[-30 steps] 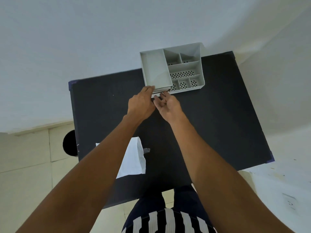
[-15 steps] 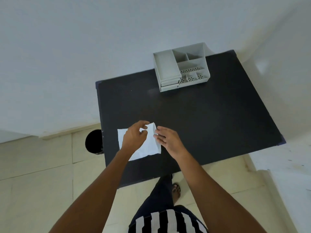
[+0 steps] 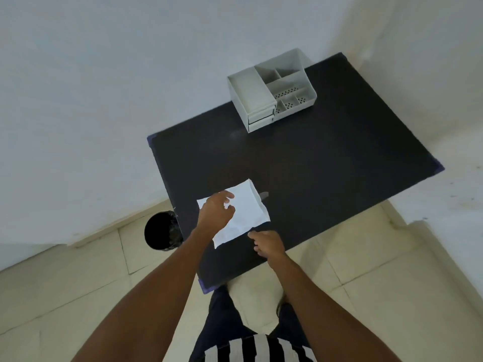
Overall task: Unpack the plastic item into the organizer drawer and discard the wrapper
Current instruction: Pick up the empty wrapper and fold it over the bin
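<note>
A white wrapper [image 3: 248,207] lies flat on the black table [image 3: 326,165], near its front left corner. My left hand [image 3: 215,212] rests on the wrapper's left part, thumb and forefinger pinching the sheet. Just off the wrapper's near corner is my right hand [image 3: 266,244], fingers loosely bent and holding nothing. The grey organizer [image 3: 292,82] stands at the table's far edge with both small front drawers [image 3: 261,118] pushed in. The plastic item itself is not visible.
A round black bin [image 3: 162,231] stands on the tiled floor just left of the table's front left corner. A small grey scrap [image 3: 264,195] lies beside the wrapper's right edge. White walls close in behind and to the right.
Both hands left the organizer's drawer front and came back to the wrapper. My left hand now pinches it, and my right hand has slid off toward the near edge.
</note>
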